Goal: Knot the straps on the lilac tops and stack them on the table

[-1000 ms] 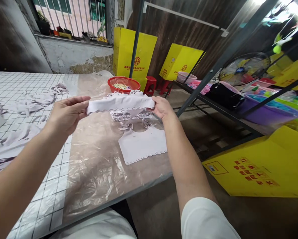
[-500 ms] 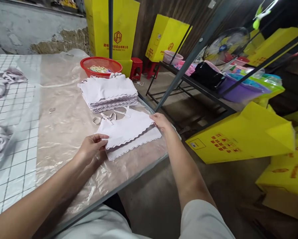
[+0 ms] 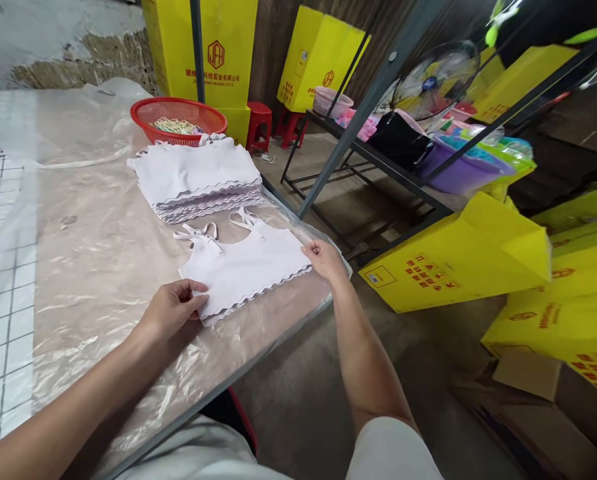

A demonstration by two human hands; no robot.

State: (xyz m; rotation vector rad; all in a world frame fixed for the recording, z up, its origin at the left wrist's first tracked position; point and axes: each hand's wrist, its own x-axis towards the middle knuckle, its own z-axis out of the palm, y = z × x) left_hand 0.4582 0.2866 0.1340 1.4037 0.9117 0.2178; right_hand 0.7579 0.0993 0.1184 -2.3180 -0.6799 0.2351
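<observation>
A pale camisole top [image 3: 251,263] with thin straps and a scalloped hem lies flat on the plastic-covered table [image 3: 103,260]. At its lower left corner, my left hand [image 3: 171,307] pinches the fabric between thumb and fingers. My right hand [image 3: 325,258] grips the opposite side near the hem's right end. The front and back hems lie almost on top of each other. Just behind it sits a neat stack of similar pale tops [image 3: 196,177], their scalloped edges facing me.
A red plastic basket [image 3: 178,117] holding thin cords stands behind the stack. A metal post [image 3: 358,127] rises beside the table's right edge. Farther right are a rack with a purple tub [image 3: 466,163] and a yellow carton [image 3: 458,260]. White grid-patterned cloth [image 3: 3,300] lies at left.
The top's upper layer has come down toward me, so its hem now nearly meets the lower one. Its straps are lying straighter. Both hands keep their hold, and the view has shifted.
</observation>
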